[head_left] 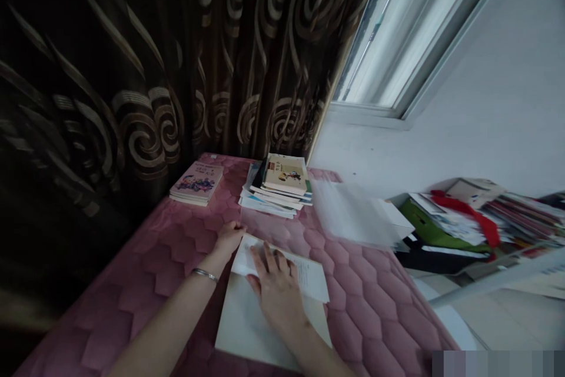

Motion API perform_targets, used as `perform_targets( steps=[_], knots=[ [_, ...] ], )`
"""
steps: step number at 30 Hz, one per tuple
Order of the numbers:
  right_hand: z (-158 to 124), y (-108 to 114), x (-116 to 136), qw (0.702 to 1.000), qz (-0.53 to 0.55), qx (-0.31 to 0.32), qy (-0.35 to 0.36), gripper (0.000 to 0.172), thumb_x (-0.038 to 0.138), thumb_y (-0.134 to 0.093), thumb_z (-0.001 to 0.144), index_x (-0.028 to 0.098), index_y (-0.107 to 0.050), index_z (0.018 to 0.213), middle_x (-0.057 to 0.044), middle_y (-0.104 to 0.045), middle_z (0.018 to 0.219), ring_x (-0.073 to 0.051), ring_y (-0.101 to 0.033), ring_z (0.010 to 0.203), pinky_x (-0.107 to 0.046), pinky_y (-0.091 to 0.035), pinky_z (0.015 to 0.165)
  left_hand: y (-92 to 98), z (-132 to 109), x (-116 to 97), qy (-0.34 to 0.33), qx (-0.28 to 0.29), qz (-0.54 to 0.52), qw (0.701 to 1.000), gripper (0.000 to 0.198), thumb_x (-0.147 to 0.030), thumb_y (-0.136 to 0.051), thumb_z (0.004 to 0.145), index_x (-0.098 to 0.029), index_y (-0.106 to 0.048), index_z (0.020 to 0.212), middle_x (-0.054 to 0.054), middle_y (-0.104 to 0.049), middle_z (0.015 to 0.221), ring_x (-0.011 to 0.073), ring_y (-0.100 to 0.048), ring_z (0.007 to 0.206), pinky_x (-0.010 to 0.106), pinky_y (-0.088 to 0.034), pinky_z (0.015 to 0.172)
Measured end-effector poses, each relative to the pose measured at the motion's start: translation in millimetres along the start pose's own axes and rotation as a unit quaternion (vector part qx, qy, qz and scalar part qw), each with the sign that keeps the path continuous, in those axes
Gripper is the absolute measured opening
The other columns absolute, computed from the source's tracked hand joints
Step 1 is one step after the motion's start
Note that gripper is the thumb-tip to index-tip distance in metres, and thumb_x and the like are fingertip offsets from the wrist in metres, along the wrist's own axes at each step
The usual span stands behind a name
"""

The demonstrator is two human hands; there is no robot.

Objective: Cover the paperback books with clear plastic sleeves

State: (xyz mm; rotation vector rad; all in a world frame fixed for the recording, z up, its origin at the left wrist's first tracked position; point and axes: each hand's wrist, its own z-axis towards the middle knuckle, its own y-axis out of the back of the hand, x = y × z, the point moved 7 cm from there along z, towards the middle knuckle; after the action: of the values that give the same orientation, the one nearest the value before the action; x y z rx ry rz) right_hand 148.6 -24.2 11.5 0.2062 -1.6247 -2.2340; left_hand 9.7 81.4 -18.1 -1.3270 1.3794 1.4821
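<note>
An open book (256, 321) lies on the pink quilted table cover (176, 253) in front of me. A printed leaf (311, 274) lies across its upper part, and the page area below looks blank. At the top left corner of the book, my left hand (229, 237) is closed, its fingertips pinching the edge; a silver bracelet is on that wrist. Flat on the leaf rests my right hand (278, 292), fingers stretched out and slightly apart, with nothing gripped in it. Part of the page is hidden beneath this hand.
Pink-covered books (197, 184) lie stacked at the far left. A taller pile of books and papers (286, 180) stands at the back. Right of it are blurred white sheets (353, 212). Beyond the right edge, a green folder (430, 224) and papers are heaped. A patterned curtain (247, 71) hangs behind.
</note>
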Motion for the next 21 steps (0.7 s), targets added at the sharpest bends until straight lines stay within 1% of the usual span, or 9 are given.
perform_targets(
  steps=[4,7,10,12,15,19,21],
  knots=[
    [-1.4,-3.1,1.5,1.0,-0.004,-0.002,0.003,0.047,0.036,-0.047,0.094,0.031,-0.044,0.141,-0.01,-0.043,0.147,-0.033,-0.047,0.121,-0.053,-0.039,0.095,0.0,-16.1,-6.1,-0.05,-0.006,-0.018,0.999,0.009,-0.02,-0.049,0.082,-0.019,-0.057,0.079,0.004,-0.072,0.08,0.0166,-0.067,0.08,0.027,-0.05,0.072],
    [-2.2,-4.5,2.6,1.0,-0.004,-0.012,0.01,0.048,0.032,-0.048,0.093,0.031,-0.043,0.141,-0.01,-0.044,0.146,-0.033,-0.047,0.121,-0.051,-0.039,0.094,4.2,-28.3,-7.7,-0.083,-0.015,-0.021,0.996,0.017,-0.021,-0.044,0.083,-0.019,-0.058,0.093,0.005,-0.073,0.089,0.0177,-0.068,0.087,0.03,-0.051,0.08],
    [-1.9,-3.9,2.9,1.0,-0.003,-0.016,0.01,0.047,0.034,-0.048,0.093,0.031,-0.044,0.14,-0.01,-0.044,0.146,-0.032,-0.047,0.121,-0.051,-0.038,0.094,7.5,-35.3,-4.0,-0.09,-0.019,-0.023,0.996,0.027,-0.023,-0.046,0.081,-0.018,-0.059,0.105,0.006,-0.072,0.099,0.0184,-0.067,0.093,0.031,-0.051,0.084],
    [-1.0,-2.4,2.9,1.0,-0.003,-0.018,0.009,0.047,0.035,-0.048,0.093,0.031,-0.044,0.14,-0.01,-0.043,0.147,-0.032,-0.047,0.121,-0.05,-0.038,0.094,5.5,-37.5,-0.9,-0.089,0.0,-0.039,0.995,0.035,-0.027,-0.048,0.08,-0.017,-0.056,0.113,0.007,-0.071,0.102,0.0189,-0.067,0.094,0.031,-0.051,0.083],
    [0.9,-0.5,2.2,1.0,-0.005,-0.018,0.007,0.049,0.037,-0.047,0.094,0.03,-0.042,0.142,-0.01,-0.041,0.148,-0.032,-0.046,0.122,-0.051,-0.038,0.094,2.2,-39.9,1.7,-0.092,0.019,-0.057,0.994,0.046,-0.033,-0.052,0.079,-0.015,-0.052,0.121,0.009,-0.072,0.1,0.0202,-0.068,0.09,0.032,-0.052,0.08],
    [2.8,-1.1,0.7,1.0,-0.002,-0.012,0.006,0.05,0.038,-0.046,0.094,0.03,-0.041,0.143,-0.01,-0.04,0.149,-0.032,-0.045,0.123,-0.051,-0.038,0.095,0.5,-43.0,0.7,-0.104,0.014,-0.054,0.993,0.052,-0.039,-0.055,0.077,-0.014,-0.051,0.123,0.008,-0.072,0.097,0.0205,-0.068,0.086,0.031,-0.053,0.076],
    [2.8,-2.4,0.4,1.0,-0.001,-0.01,0.009,0.05,0.037,-0.047,0.094,0.031,-0.041,0.143,-0.009,-0.039,0.149,-0.032,-0.045,0.124,-0.051,-0.038,0.095,0.8,-44.6,-0.4,-0.108,0.007,-0.046,0.993,0.05,-0.038,-0.055,0.078,-0.014,-0.051,0.123,0.009,-0.072,0.096,0.0204,-0.068,0.085,0.032,-0.052,0.077]
  ],
)
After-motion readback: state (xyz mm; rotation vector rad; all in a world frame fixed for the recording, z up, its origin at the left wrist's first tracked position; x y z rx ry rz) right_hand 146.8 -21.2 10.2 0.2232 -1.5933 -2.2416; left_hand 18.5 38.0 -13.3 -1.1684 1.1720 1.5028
